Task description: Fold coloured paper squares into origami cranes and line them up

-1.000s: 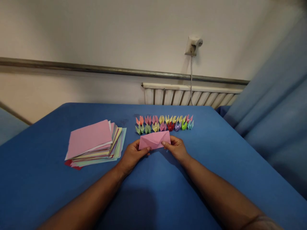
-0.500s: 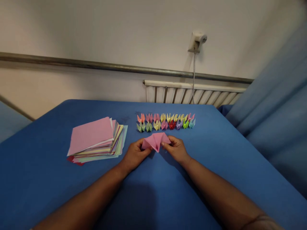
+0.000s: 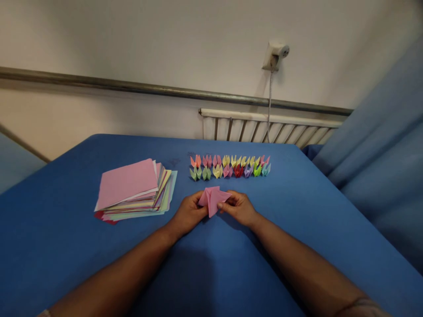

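A partly folded pink origami paper (image 3: 212, 199) is held above the blue table between both of my hands. Its sides flare left and right, and a narrow point hangs down in the middle. My left hand (image 3: 191, 212) pinches the left side between thumb and fingers. On the opposite side, my right hand (image 3: 240, 208) is closed on the paper, its thumb pressed to the front near the lower middle. The other fingertips of both hands are partly hidden behind the paper.
Two rows of small folded paper cranes (image 3: 228, 171) in several colours stand just beyond my hands. To the left lies a stack of coloured paper sheets (image 3: 128, 185), pink on top. Behind the blue table (image 3: 264, 273) are a radiator (image 3: 244, 125), a pipe and a plugged-in cable; a blue curtain (image 3: 383, 167) hangs right.
The pink paper has been drawn in from a wide, spread shape to a narrower one, its central point hanging a bit lower. My hands have come slightly closer together.
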A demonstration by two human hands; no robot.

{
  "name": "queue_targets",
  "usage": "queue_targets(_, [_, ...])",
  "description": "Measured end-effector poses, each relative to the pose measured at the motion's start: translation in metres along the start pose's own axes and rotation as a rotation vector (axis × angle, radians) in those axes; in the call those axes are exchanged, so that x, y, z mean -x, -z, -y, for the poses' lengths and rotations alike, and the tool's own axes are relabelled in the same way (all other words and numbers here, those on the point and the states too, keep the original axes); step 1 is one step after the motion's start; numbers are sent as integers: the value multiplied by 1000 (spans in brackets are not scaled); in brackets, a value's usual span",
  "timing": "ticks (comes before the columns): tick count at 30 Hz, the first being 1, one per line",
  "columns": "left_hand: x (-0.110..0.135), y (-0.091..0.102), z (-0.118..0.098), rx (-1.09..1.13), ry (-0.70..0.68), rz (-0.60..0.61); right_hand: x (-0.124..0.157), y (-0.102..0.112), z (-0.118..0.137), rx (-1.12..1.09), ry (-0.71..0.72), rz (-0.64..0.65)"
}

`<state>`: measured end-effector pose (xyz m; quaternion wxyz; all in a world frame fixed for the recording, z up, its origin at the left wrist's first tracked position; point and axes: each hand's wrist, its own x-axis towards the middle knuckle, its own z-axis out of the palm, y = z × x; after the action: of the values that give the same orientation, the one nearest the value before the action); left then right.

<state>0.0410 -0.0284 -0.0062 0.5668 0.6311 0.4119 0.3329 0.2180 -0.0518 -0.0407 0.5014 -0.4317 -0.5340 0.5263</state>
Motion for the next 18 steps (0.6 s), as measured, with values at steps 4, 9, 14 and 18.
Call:
queue_targets(4, [1,1,-4,-42,14,-40,0,1,3,-78,25,-50])
queue_targets(9, [1,1,-1,-59,-1,-12,0,1,4,-45,16,-46])
queue_targets(14, [2,-1,3,-26,7,86,3,0,5,7,52,8])
queue_targets(18, [2,-1,2,-48,-32,53,4,3,5,83,88,-25])
